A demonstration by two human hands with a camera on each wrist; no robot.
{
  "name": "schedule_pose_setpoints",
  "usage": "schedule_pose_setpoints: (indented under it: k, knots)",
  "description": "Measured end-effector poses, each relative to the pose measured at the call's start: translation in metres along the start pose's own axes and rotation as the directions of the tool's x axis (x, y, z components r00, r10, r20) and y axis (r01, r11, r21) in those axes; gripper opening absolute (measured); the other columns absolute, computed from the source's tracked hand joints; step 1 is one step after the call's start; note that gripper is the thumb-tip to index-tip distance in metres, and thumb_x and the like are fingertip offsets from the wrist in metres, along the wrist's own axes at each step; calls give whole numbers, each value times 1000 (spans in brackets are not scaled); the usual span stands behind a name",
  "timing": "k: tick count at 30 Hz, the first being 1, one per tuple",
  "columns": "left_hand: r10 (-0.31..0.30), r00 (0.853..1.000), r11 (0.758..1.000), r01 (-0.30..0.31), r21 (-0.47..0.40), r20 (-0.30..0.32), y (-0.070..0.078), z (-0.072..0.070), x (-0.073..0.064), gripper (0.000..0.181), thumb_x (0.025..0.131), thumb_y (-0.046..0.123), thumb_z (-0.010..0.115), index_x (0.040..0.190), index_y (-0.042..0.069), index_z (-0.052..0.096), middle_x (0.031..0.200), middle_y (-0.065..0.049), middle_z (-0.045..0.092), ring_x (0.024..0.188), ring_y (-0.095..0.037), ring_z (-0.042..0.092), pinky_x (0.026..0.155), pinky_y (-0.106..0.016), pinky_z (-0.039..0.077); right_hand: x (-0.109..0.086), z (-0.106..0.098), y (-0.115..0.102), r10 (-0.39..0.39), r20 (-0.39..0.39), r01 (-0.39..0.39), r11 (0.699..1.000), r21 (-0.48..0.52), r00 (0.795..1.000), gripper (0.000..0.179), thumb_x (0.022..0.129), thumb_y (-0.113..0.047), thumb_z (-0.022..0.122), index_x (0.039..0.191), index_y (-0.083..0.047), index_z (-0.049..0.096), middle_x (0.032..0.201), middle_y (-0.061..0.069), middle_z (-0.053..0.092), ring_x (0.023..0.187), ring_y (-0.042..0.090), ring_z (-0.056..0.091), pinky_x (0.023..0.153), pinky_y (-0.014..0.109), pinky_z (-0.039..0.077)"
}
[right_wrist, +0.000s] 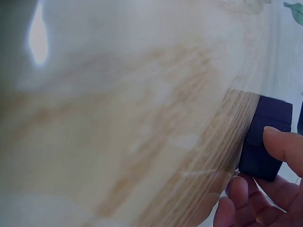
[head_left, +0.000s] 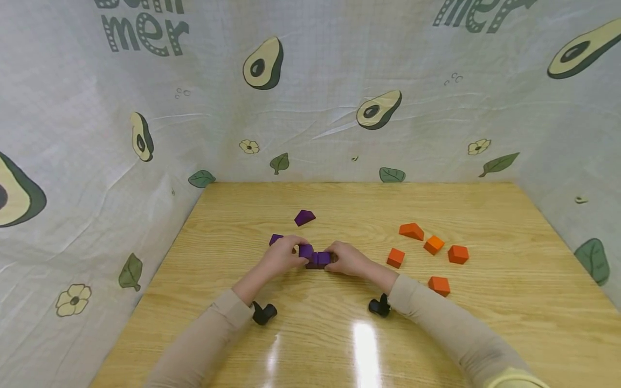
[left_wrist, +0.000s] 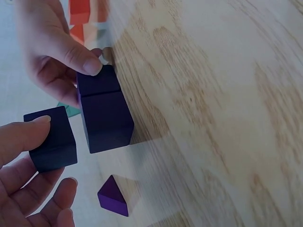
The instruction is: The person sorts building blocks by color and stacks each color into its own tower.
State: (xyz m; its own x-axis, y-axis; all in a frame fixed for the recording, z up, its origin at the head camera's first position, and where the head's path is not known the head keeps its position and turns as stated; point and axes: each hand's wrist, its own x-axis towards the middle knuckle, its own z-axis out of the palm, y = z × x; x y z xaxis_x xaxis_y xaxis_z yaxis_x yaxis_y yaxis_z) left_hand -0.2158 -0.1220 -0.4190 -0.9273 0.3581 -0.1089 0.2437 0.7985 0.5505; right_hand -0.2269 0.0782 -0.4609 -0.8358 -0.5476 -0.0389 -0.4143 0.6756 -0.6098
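My left hand (head_left: 283,256) pinches a purple cube (left_wrist: 54,137) between thumb and fingers. That cube is raised off the table, apart from a joined pair of purple blocks in the left wrist view. The pair stands on the wooden table (head_left: 315,334), one block (left_wrist: 108,120) against the other (left_wrist: 98,81). At the right end of this pair, my right hand (head_left: 350,260) grips the end block (head_left: 323,260) with its thumb on one face. In the right wrist view the thumb lies across the dark block (right_wrist: 260,153), and the fingers curl beneath.
Behind the hands lies a purple wedge-like block (head_left: 304,217); another purple block (head_left: 275,238) is partly hidden by the left hand. Several orange blocks, including a cube (head_left: 395,257) and a wedge (head_left: 411,231), lie to the right. A patterned cloth (head_left: 320,64) hangs behind the table.
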Motion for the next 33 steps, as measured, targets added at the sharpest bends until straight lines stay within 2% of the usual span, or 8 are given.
schedule_pose_setpoints:
  k: [14,33]
  knots:
    - [4,1000,1000,-5,14,16,-1,7,7,37,79,20,72,113,12,63,111,-5,61,84,-17,55,72,-31,46,0,-1,-2,12,8,-12,1000,-1,1000,33,77,-14,72,105,1,64,87,6,58,70,13,47,62,24,39]
    - [10,1000,1000,-11,13,22,-2,11,10,37,79,20,72,114,13,63,112,-5,61,81,-15,55,69,-29,45,1,-1,-2,14,11,-14,1000,9,1000,32,77,-14,72,105,0,65,87,5,59,70,12,48,62,24,40]
